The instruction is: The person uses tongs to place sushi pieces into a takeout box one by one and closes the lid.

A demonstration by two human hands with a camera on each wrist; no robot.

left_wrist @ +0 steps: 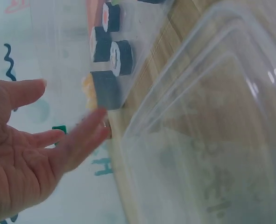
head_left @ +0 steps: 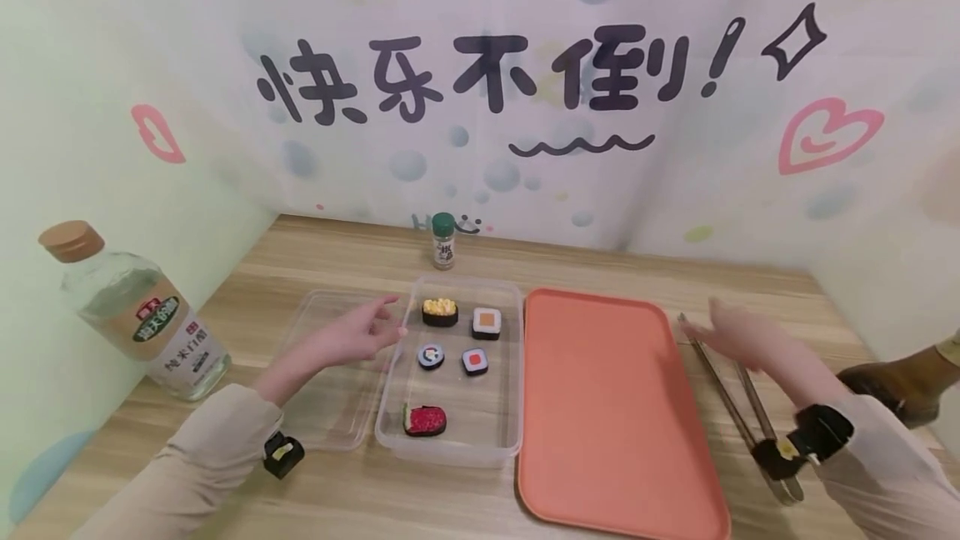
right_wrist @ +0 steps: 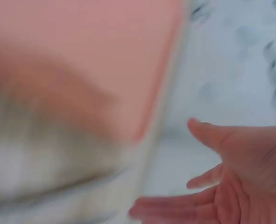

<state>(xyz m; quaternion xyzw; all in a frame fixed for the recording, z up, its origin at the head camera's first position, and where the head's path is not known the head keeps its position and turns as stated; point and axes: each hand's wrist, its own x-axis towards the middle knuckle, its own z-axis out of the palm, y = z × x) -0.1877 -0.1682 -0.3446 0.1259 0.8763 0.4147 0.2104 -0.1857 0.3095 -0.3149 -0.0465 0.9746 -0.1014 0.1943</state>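
My left hand (head_left: 352, 335) hovers by the left rim of a clear plastic box (head_left: 450, 450), fingers loosely extended and holding nothing. Inside the box lie several sushi pieces: a yellow-topped one (head_left: 440, 312), a square roll with an orange centre (head_left: 487, 322), a round roll (head_left: 431, 356), a red-centred roll (head_left: 475, 361) and a red-topped piece (head_left: 425, 420). Over metal tongs (head_left: 722, 392) at the right is my right hand (head_left: 738, 335), somewhat blurred. The right wrist view shows its fingers (right_wrist: 175, 206) spread and bare; contact with the tongs is not visible.
An orange tray (head_left: 607, 407) lies between the box and the tongs. Left of the box is a clear lid (head_left: 318, 407). A vinegar bottle (head_left: 142, 315) stands far left, a green-capped shaker (head_left: 443, 242) behind the box. Part of a brown bottle (head_left: 900, 382) shows at right.
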